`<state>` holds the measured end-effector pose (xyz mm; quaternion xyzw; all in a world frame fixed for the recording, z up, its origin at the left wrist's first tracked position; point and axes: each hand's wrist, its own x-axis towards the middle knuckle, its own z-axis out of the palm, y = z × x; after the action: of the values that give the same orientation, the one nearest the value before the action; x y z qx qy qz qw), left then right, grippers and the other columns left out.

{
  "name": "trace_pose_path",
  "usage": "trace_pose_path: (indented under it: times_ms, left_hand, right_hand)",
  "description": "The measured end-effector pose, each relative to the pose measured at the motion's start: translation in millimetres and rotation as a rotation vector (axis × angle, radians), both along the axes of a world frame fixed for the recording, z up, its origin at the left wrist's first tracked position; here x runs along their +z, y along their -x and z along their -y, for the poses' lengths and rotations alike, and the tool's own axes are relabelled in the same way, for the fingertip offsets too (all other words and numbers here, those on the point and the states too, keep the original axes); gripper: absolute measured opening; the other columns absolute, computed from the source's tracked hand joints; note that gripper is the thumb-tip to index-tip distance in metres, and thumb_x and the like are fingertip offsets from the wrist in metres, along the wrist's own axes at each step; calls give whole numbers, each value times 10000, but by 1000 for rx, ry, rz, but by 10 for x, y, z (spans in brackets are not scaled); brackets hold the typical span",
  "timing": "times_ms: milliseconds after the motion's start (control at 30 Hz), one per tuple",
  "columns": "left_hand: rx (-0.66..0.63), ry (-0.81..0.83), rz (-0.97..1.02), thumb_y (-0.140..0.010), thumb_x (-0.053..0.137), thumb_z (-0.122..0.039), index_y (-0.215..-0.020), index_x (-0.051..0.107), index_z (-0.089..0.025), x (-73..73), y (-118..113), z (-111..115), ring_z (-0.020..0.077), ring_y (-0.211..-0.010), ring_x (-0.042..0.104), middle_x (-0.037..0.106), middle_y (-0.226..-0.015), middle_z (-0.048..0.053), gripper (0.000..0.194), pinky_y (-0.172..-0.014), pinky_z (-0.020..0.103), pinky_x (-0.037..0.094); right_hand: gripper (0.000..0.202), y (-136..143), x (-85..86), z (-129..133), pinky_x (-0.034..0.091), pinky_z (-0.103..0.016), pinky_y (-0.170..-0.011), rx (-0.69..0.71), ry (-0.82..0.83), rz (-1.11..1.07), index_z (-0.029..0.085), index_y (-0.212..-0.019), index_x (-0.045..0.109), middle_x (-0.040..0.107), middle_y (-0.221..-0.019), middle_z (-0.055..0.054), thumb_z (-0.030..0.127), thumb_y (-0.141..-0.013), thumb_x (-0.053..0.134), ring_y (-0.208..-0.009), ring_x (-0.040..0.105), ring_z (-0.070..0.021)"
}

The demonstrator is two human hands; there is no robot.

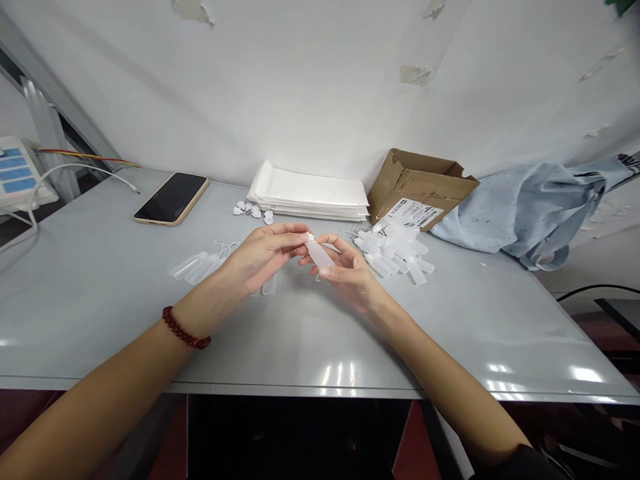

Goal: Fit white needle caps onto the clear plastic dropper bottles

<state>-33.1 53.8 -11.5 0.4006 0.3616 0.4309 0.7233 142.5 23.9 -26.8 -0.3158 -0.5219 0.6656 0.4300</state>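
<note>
Between my hands, above the middle of the table, is a flat, translucent plastic piece [320,255] with a small white part at its upper end. My left hand [267,255] pinches that white end between thumb and fingers. The lower end is gripped by my right hand [350,270], its thumb lying on the front face. Similar translucent pieces [196,268] with thin white cords lie left of my left hand, and another piece [269,285] shows partly below it. Right of my right hand spreads a larger pile of such pieces [395,252].
Small white parts [247,209] lie before a stack of white padded envelopes [315,193] by the wall. An open cardboard box [425,187] and light blue fabric [510,210] stand right. A phone [171,198], white cable [83,165] and power strip [20,175] are left.
</note>
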Motion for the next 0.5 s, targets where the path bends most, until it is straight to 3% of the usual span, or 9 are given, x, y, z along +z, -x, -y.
trace_pose_path:
  times_ms: [267, 500]
  left_hand:
    - [11, -15, 11, -726, 735, -180, -884, 699, -124, -20, 10, -14, 138, -757, 603, 665, -808, 46, 172, -795, 291, 464]
    - [30, -30, 40, -724, 737, -152, -879, 707, -112, -36, 5, -19, 152, -817, 624, 676, -820, 53, 163, -882, 305, 460]
  right_hand:
    - [371, 20, 14, 14, 448, -382, -896, -14, 25, -75, 230, -1018, 601, 679, -1077, -53, 269, -669, 722, -992, 642, -218]
    - [373, 11, 21, -5, 478, -379, -835, -48, 76, -111, 222, -993, 596, 676, -987, -51, 310, -649, 710, -839, 640, -191]
